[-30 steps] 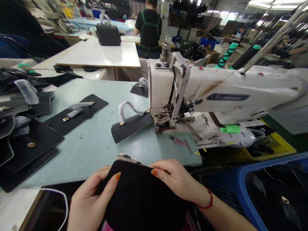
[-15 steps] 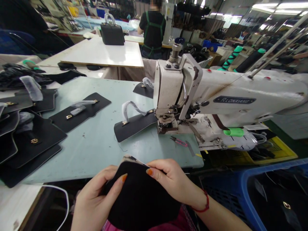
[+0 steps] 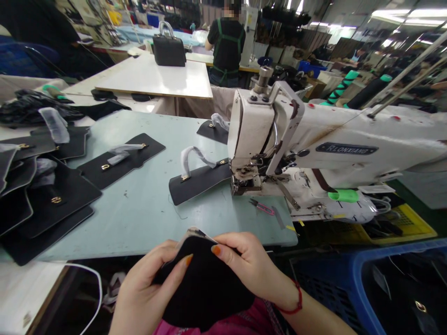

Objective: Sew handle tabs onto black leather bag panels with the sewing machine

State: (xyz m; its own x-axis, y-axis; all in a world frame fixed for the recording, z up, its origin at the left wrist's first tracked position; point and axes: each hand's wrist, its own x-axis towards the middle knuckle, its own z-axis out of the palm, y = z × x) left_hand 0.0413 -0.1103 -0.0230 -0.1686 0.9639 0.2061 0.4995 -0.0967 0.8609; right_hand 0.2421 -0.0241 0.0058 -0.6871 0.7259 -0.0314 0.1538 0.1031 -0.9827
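Note:
A black bag panel [image 3: 206, 284] with a pale edge along its top is held above my lap. My left hand [image 3: 153, 279] pinches its left edge, thumb on the near face and fingers behind. At the upper right edge, my right hand [image 3: 244, 256] grips the same panel between thumb and fingers. The panel's far side is hidden from me. Just beyond, on the pale green table [image 3: 139, 223], lies a black panel with a wrapped handle [image 3: 199, 184], its right end by the sewing machine [image 3: 265, 135]. Pink thread snips [image 3: 261, 207] rest close to the machine's base.
More black panels with wrapped handles [image 3: 66, 200] are piled at the left, and another panel [image 3: 122, 160] lies nearby. A blue basket [image 3: 356, 270] with black pieces stands at my right. Behind are a white table [image 3: 167, 81], a black handbag [image 3: 169, 50] and a person in an apron [image 3: 226, 46].
The whole view has shifted slightly, so the table and machine sit a little farther right. My left hand has come a bit closer to my right; both still hold the panel.

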